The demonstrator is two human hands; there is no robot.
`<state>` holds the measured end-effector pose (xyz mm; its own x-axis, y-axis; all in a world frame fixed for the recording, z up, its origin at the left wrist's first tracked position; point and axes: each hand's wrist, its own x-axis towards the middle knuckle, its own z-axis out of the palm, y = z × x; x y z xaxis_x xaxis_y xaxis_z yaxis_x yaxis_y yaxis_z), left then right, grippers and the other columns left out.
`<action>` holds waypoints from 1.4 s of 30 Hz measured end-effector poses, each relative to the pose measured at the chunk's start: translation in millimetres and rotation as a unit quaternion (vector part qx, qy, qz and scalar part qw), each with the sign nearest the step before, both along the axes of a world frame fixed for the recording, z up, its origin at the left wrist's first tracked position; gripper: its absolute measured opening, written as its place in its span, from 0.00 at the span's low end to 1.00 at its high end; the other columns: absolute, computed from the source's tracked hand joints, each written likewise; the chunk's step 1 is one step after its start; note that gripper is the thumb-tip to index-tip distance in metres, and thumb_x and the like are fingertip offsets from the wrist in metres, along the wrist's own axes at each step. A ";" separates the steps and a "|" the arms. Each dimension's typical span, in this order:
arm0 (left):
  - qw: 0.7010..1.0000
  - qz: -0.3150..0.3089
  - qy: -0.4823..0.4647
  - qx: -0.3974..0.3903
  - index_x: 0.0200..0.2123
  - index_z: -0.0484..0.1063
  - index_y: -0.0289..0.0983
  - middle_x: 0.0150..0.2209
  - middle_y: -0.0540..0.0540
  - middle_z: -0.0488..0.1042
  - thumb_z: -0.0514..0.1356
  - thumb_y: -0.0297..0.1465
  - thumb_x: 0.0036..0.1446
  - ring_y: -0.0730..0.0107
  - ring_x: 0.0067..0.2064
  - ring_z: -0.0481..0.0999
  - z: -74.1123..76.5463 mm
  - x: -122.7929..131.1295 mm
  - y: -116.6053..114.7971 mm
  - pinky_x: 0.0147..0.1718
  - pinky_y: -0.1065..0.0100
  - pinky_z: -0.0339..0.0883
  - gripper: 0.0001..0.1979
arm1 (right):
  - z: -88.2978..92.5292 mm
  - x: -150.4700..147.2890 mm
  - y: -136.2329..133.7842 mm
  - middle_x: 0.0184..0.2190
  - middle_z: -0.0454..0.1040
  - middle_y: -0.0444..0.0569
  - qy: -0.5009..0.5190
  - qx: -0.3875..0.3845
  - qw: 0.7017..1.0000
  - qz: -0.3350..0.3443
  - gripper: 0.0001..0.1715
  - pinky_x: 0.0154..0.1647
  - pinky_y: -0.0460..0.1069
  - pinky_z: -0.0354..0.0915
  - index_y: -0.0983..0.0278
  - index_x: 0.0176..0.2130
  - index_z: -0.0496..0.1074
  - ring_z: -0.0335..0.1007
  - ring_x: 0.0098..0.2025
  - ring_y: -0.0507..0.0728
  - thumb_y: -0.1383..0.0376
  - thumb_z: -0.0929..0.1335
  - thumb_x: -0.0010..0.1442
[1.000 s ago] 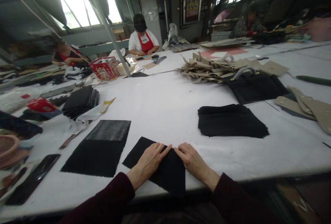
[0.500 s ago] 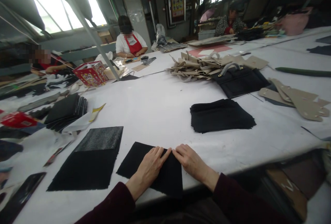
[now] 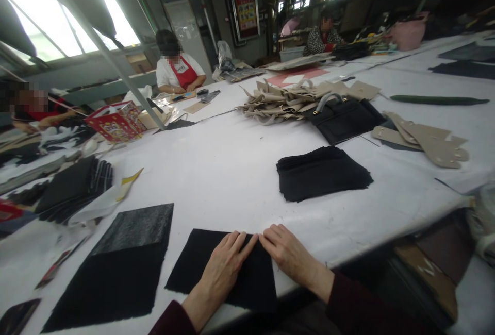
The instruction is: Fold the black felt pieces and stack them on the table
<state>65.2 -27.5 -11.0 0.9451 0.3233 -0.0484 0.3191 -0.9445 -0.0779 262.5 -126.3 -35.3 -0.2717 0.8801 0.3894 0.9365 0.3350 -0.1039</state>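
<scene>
A folded-looking piece of black fabric (image 3: 189, 263) lies at the table's near edge, under my hands. My left hand (image 3: 226, 260) rests flat across it, fingers stretched toward its far edge and the index finger pointing at the top right corner. At that corner my right hand (image 3: 288, 252) has its fingers bent together, thumb and index tip closed on the fabric's edge; the tips of both hands nearly touch. Left of them lies a stack of black fabric (image 3: 112, 283) with a grey, speckled strip (image 3: 131, 227) at its far end. Ahead to the right sits another black fabric stack (image 3: 323, 175).
Beyond are a black handbag (image 3: 348, 118), a heap of beige bag pieces (image 3: 278, 100), beige straps (image 3: 429, 139) and a long dark green strip (image 3: 436, 100). At left stand a red patterned box (image 3: 118, 121) and folded dark cloth (image 3: 75, 188). Several people sit working around the table (image 3: 216, 170).
The view has turned slightly right and up, so the table's contents appear shifted left. Both hands keep nearly the same place on the black fabric.
</scene>
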 end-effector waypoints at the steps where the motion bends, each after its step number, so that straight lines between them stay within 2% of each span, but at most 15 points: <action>1: 1.000 -0.002 -0.001 0.002 0.68 0.48 0.42 0.56 0.43 0.66 0.50 0.19 0.61 0.59 0.55 0.66 -0.5 -0.2 0.1 0.57 0.59 0.61 0.34 | -0.2 0.2 -0.5 0.35 0.67 0.50 0.000 0.000 1.000 -0.002 0.12 0.40 0.53 0.59 0.69 0.46 0.70 0.60 0.38 0.58 0.75 0.63 0.63; 7: 1.000 -0.004 0.002 0.007 0.68 0.49 0.44 0.57 0.42 0.65 0.51 0.19 0.59 0.58 0.56 0.65 -5.5 -1.6 1.3 0.58 0.57 0.60 0.36 | -2.1 -1.0 -9.1 0.36 0.68 0.51 -0.012 -0.002 1.000 -0.020 0.17 0.41 0.55 0.59 0.71 0.51 0.69 0.60 0.38 0.59 0.75 0.63 0.62; 11: 1.000 -0.006 0.005 0.004 0.68 0.48 0.43 0.57 0.41 0.65 0.51 0.18 0.58 0.56 0.57 0.65 -6.8 -1.9 1.6 0.58 0.56 0.60 0.36 | -0.8 -4.6 -14.9 0.38 0.69 0.52 -0.013 -0.015 0.999 -0.039 0.24 0.43 0.56 0.58 0.72 0.57 0.64 0.61 0.39 0.60 0.76 0.63 0.61; 16: 1.000 -0.008 0.000 0.005 0.68 0.49 0.40 0.57 0.39 0.65 0.51 0.17 0.56 0.55 0.57 0.66 -8.6 -1.6 2.5 0.57 0.55 0.62 0.37 | 0.1 -9.5 -16.2 0.40 0.69 0.53 0.005 -0.029 0.998 -0.061 0.31 0.44 0.56 0.58 0.70 0.62 0.60 0.62 0.41 0.61 0.76 0.63 0.60; 20: 1.000 -0.005 0.008 0.004 0.69 0.47 0.42 0.58 0.39 0.65 0.50 0.18 0.56 0.56 0.57 0.66 -9.1 -2.1 2.9 0.57 0.54 0.62 0.38 | -2.6 -11.7 -15.6 0.40 0.69 0.53 0.024 -0.038 0.995 -0.087 0.34 0.44 0.56 0.57 0.69 0.63 0.58 0.62 0.40 0.60 0.76 0.63 0.59; 28: 1.000 -0.005 0.011 0.006 0.70 0.44 0.44 0.58 0.41 0.65 0.49 0.18 0.56 0.56 0.58 0.65 -6.9 -3.7 2.0 0.60 0.54 0.59 0.40 | 1.8 -11.6 -16.2 0.39 0.68 0.53 0.017 -0.060 0.993 -0.099 0.30 0.42 0.56 0.57 0.70 0.60 0.62 0.60 0.40 0.61 0.75 0.64 0.58; 31: 1.000 -0.004 0.006 -0.004 0.69 0.45 0.45 0.59 0.42 0.65 0.50 0.19 0.57 0.56 0.58 0.64 -7.7 -5.1 3.0 0.60 0.54 0.58 0.39 | 1.9 -10.1 -19.3 0.41 0.68 0.54 0.021 -0.064 0.993 -0.099 0.30 0.43 0.57 0.57 0.70 0.60 0.62 0.59 0.40 0.61 0.75 0.64 0.58; 36: 0.999 0.016 -0.015 -0.030 0.69 0.47 0.40 0.59 0.41 0.65 0.49 0.16 0.55 0.58 0.59 0.64 -7.3 -8.4 5.5 0.60 0.57 0.57 0.39 | -2.2 -6.9 -23.4 0.43 0.68 0.54 0.042 -0.080 0.991 -0.100 0.31 0.46 0.56 0.56 0.69 0.60 0.62 0.59 0.43 0.61 0.77 0.63 0.57; 42: 0.999 0.020 -0.003 -0.038 0.67 0.52 0.40 0.58 0.42 0.65 0.50 0.17 0.55 0.57 0.58 0.65 -0.2 -6.4 3.8 0.61 0.56 0.56 0.36 | -1.3 -4.3 -18.0 0.41 0.68 0.52 0.091 -0.078 0.986 -0.114 0.27 0.44 0.54 0.55 0.64 0.57 0.65 0.59 0.42 0.59 0.76 0.62 0.60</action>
